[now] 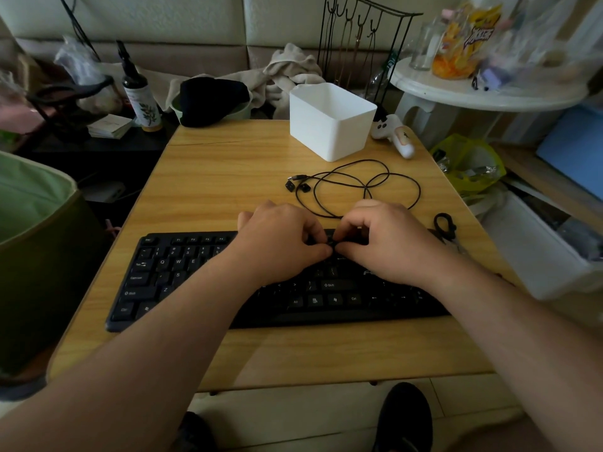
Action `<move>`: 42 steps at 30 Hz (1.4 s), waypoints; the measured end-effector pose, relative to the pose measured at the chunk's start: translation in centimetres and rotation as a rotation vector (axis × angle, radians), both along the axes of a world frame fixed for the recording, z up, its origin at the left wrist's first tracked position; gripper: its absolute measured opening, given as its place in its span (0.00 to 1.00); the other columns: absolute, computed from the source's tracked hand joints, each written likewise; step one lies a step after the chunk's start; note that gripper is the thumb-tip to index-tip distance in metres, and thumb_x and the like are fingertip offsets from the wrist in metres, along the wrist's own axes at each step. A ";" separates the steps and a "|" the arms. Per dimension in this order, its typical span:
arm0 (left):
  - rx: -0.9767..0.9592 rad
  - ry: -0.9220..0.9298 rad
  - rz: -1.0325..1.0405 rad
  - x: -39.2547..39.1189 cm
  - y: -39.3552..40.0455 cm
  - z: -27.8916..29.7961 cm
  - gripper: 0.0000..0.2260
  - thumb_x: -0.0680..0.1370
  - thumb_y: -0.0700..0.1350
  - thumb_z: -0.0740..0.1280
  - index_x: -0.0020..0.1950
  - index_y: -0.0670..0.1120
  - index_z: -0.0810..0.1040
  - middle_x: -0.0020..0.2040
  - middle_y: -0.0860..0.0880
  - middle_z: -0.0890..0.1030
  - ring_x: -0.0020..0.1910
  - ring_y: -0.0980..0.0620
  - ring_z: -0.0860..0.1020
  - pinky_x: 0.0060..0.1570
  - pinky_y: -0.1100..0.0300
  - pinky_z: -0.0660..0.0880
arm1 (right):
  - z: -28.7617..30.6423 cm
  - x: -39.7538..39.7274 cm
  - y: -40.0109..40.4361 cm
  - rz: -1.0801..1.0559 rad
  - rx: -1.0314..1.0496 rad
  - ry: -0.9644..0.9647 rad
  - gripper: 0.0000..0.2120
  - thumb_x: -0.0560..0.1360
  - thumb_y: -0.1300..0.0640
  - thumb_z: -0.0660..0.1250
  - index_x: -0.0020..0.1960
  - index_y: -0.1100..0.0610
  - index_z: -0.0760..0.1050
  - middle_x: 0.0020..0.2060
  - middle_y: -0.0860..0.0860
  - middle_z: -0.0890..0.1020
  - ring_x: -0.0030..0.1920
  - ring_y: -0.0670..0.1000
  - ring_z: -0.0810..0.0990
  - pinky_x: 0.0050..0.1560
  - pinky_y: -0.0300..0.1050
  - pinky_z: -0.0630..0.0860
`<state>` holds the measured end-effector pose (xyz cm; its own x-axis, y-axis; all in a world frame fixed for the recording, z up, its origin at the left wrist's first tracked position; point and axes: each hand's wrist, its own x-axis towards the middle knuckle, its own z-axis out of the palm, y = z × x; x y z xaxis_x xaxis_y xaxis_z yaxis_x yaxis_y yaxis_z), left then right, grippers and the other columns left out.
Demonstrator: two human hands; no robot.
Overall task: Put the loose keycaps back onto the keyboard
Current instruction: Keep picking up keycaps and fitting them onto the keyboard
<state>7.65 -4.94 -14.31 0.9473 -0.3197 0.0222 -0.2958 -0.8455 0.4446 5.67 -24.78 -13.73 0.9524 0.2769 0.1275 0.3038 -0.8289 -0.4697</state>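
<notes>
A black keyboard [182, 275] lies across the near half of the wooden table [228, 177]. My left hand [280, 243] and my right hand [388, 243] meet over the keyboard's upper middle rows, fingers curled and thumbs together. Between their fingertips sits a small black keycap [331, 242], mostly hidden; both hands seem to pinch it against the keyboard. Two loose black keycaps [297, 186] lie on the table beyond the hands, beside the end of the keyboard's cable [365, 187]. The hands and forearms hide the keyboard's middle.
A white plastic box [331, 122] stands at the back of the table. A black keycap puller [444, 226] lies right of the keyboard. A white toy [396, 135] rests at the back right corner. A green bin [36, 243] stands left, a white crate [535, 256] right.
</notes>
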 end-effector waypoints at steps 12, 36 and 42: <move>-0.433 0.129 0.021 -1.6 1.6 1.3 0.04 0.76 0.54 0.76 0.46 0.57 0.83 0.39 0.58 0.85 0.32 0.61 0.79 0.33 0.68 0.71 | -0.5 -2.9 1.5 -0.025 0.213 -0.242 0.09 0.74 0.55 0.76 0.53 0.48 0.86 0.42 0.38 0.81 0.43 0.41 0.80 0.44 0.36 0.77; -0.623 0.043 0.033 -3.3 0.9 1.0 0.02 0.76 0.54 0.75 0.48 0.59 0.86 0.42 0.62 0.84 0.42 0.59 0.81 0.38 0.66 0.77 | 1.8 -0.8 -1.8 -0.052 1.101 0.641 0.15 0.69 0.62 0.70 0.55 0.59 0.81 0.41 0.55 0.86 0.38 0.48 0.83 0.38 0.36 0.79; -0.738 -0.019 0.020 -3.8 0.4 1.6 0.04 0.74 0.50 0.78 0.46 0.56 0.86 0.37 0.61 0.83 0.29 0.64 0.73 0.30 0.73 0.67 | 1.8 -0.9 -0.9 -0.013 1.250 0.734 0.19 0.63 0.59 0.76 0.53 0.60 0.83 0.43 0.56 0.86 0.39 0.50 0.84 0.40 0.38 0.81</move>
